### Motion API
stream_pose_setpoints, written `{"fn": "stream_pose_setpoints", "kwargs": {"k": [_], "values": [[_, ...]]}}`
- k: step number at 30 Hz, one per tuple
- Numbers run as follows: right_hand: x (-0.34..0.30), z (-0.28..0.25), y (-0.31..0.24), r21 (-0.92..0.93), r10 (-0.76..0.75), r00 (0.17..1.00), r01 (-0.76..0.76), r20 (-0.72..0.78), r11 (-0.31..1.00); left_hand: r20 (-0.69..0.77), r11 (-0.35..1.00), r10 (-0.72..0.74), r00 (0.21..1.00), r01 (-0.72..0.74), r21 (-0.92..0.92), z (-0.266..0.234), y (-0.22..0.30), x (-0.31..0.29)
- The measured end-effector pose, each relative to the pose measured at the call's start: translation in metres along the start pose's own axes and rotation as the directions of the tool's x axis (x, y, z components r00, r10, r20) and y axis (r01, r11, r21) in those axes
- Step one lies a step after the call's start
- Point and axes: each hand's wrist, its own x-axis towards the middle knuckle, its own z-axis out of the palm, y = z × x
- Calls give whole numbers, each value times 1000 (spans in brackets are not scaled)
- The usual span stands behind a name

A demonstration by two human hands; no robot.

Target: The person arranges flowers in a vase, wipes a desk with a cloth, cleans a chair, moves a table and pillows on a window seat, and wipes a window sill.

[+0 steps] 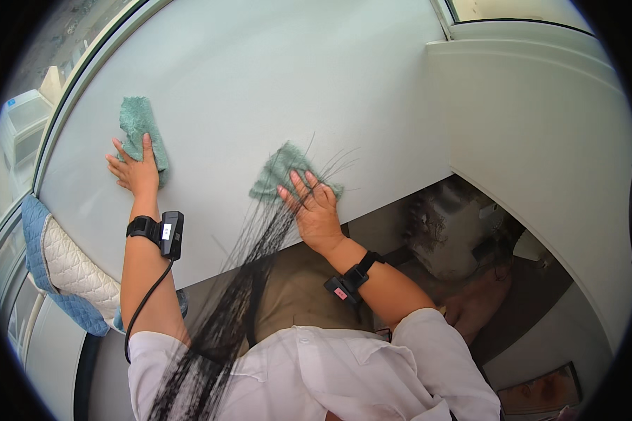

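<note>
- Left hand (135, 170) lies flat, fingers spread, palm down on the lower end of a crumpled teal-green microfibre cloth (142, 133). It isn't a fist grip; the cloth is pinned against the surface by palm and fingertips, likely so that pressure spreads over the fabric.
- That cloth sits on the wide pale grey-white smooth panel (260, 77), well over to the left, near the dark curved frame of the window (63, 105).
- Right hand (314, 207) is also open and flat, fingers fanned, pressing on a second teal-green cloth (284, 172). This one is bunched under and ahead of the fingertips, close to the panel's lower edge.
- The two cloths are well apart, one per hand, so each hand covers its own patch of panel.
- Both arms are stretched forward and up, body leaning in, probably because the panel reaches far from the person.
- Black wrist strap with small boxy black device (163, 231) sits on the left wrist, a cable hanging down the forearm. A similar black strap with a pink-tagged unit (350, 281) is on the right wrist.
- White shirt sleeves (372, 365) are pushed up past the elbows, leaving the forearms bare.
- Long dark hair (225, 316) hangs forward between the arms, with strands crossing the right hand.
- Blue-edged white quilted cushion (70, 274) lies at lower left below the panel, untouched.
- Under the panel's right edge there's a dark cluttered gap, contents too blurred to tell.
</note>
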Motion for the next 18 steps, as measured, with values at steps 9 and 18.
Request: {"fn": "stream_pose_setpoints", "kwargs": {"k": [9, 18], "values": [[47, -56, 115, -188, 185, 975, -206, -122, 960, -86, 956, -292, 952, 288, -60, -12, -107, -46], [151, -38, 108, -173, 199, 903, -281, -380, 944, -195, 857, -516, 834, 502, -117, -13, -86, -25]]}}
